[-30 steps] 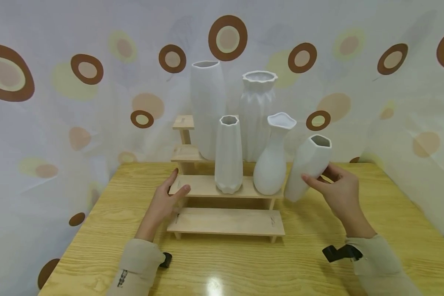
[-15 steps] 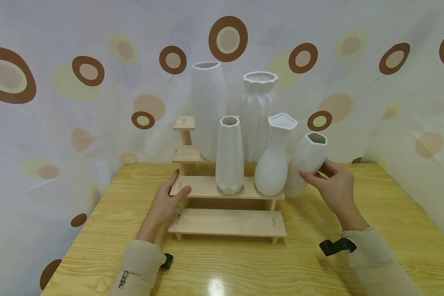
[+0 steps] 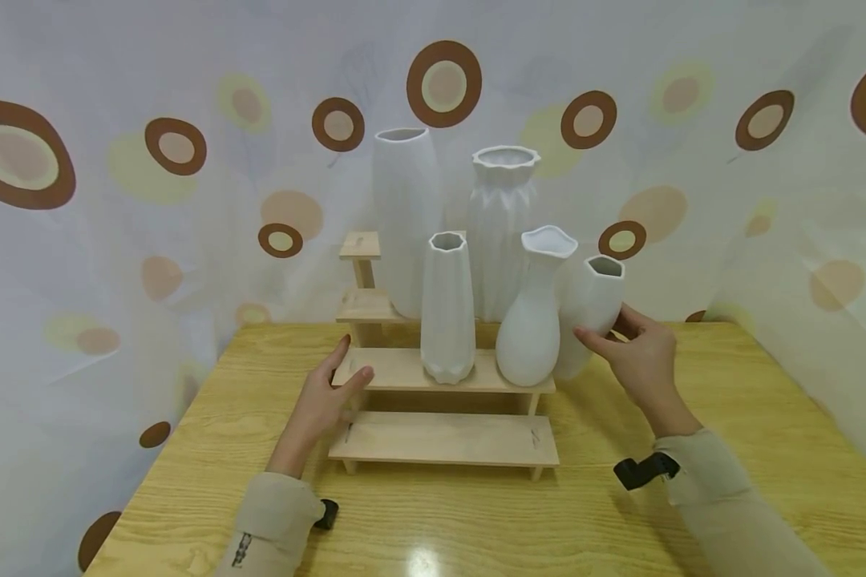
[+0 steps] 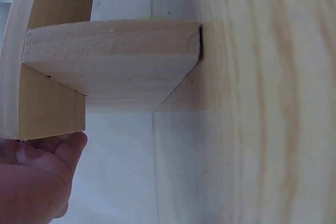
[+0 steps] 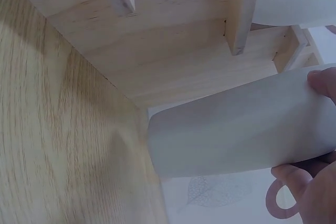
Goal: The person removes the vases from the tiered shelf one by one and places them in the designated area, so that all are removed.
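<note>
A white faceted vase (image 3: 597, 300) tilts slightly at the right end of the wooden stepped stand (image 3: 443, 438). My right hand (image 3: 638, 357) grips its upper part, thumb in front. In the right wrist view, the vase's (image 5: 236, 127) base appears clear of the tabletop. My left hand (image 3: 325, 397) holds the left end of the stand's second step, its thumb on top. Fingers of that hand (image 4: 47, 177) meet the shelf's end in the left wrist view. On that step stand a ribbed vase (image 3: 448, 312) and a bulbous vase (image 3: 528, 340) with a wavy rim.
Higher on the stand are a tall smooth vase (image 3: 406, 208) and a pleated vase (image 3: 503, 216). The stand's lowest step is bare. Under everything lies a wood-grain table (image 3: 476, 521), backed by a patterned curtain (image 3: 224, 72).
My right hand has brought the faceted vase leftward, nearer the bulbous vase, and tipped it more upright. My left hand stays on the stand.
</note>
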The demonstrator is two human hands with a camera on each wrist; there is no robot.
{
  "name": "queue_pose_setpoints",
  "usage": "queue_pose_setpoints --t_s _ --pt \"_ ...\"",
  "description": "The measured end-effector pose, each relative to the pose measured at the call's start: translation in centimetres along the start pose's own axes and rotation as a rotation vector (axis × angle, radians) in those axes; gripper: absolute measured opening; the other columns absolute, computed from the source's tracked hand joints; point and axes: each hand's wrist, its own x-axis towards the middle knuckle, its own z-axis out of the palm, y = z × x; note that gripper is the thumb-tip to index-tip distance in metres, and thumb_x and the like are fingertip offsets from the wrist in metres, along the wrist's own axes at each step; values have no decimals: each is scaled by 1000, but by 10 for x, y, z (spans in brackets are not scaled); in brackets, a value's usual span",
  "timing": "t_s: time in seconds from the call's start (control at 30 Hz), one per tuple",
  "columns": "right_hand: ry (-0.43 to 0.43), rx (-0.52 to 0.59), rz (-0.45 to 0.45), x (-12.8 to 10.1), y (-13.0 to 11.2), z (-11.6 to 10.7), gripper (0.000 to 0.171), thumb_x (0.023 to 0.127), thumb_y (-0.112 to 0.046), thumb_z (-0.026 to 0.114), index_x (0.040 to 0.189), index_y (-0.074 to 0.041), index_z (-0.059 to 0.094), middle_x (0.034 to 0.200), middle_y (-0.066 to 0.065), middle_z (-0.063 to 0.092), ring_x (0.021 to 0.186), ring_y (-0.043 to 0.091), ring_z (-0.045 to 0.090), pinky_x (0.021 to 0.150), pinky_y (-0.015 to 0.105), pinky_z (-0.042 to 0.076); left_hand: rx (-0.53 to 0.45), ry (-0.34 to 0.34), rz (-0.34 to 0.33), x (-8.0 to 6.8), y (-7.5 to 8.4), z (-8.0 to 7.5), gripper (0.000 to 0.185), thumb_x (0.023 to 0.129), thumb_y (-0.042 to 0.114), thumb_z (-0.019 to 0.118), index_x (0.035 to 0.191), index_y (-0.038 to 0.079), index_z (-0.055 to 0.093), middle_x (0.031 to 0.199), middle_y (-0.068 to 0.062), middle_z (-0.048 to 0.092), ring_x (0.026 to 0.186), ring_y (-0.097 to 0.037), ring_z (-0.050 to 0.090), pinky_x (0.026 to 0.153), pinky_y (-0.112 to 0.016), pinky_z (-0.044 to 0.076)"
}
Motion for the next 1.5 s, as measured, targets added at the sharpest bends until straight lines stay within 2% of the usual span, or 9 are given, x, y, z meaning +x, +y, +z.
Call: queue_pose_setpoints --t_s 0.27,0.47,0.73,1.0,1.33,1.5 --pt "5 -6 -18 8 6 9 62 78 -22 86 134 -8 63 120 13 67 101 6 63 80 17 52 5 7 19 2 2 -1 84 95 54 60 159 21 17 163 0 15 148 -29 10 116 -52 21" --pt "-1 -29 -27 15 7 16 60 79 -23 86 133 -8 64 122 15 66 102 8 63 80 16 52 1 9 12 0 2 0 85 95 53 60 159 19 17 163 0 15 149 -29 10 116 -52 18" --pt "-12 -83 -26 23 5 22 60 81 -30 84 134 -8 64 123 15 66 108 19 63 86 24 53 -2 16 7 -1 2 -1 84 95 53 60 159 20 18 163 1 16 149 -28 11 116 -52 18" --pt "-11 -102 13 31 10 26 62 83 -31 82 136 -7 61 125 15 65 112 24 62 89 26 52 -17 13 15 -1 1 -1 85 95 52 61 159 18 18 163 1 16 149 -26 11 116 -51 20" --pt "-3 -77 51 40 14 34 58 83 -24 81 134 -3 62 123 18 65 111 25 62 83 20 52 -18 7 6 -1 3 -1 85 95 51 61 159 18 17 163 2 15 149 -25 10 116 -50 21" --pt "-3 -98 74 43 14 37 59 84 -24 81 136 -3 61 124 18 65 113 27 61 87 27 53 -21 7 8 -2 3 -1 84 95 51 61 159 19 17 162 3 15 149 -25 9 116 -51 20"
